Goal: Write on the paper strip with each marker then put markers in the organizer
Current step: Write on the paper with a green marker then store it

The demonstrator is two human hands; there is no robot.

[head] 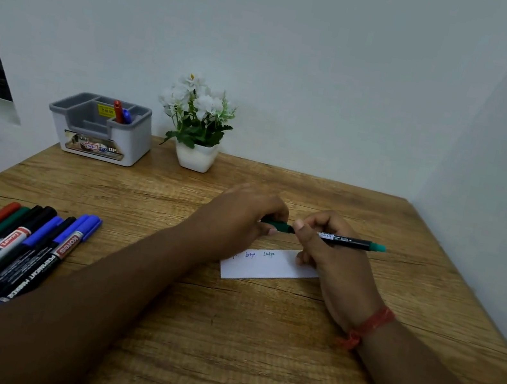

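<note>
A green marker (346, 240) lies level above the table, its teal end pointing right. My right hand (329, 256) grips its black barrel. My left hand (240, 220) grips the green cap (276, 224) at the marker's left end. Just below the hands lies the white paper strip (266, 267) with small written words along its top edge. The grey and white organizer (100, 131) stands at the table's far left, with a red marker (118, 111) and a blue marker (127, 116) upright in its right compartment. Several more markers (4, 253) lie side by side at the near left.
A white pot of white flowers (197, 127) stands at the back next to the organizer. The wooden table (216, 354) meets a wall at the back and on the right. My left forearm crosses just beside the lying markers.
</note>
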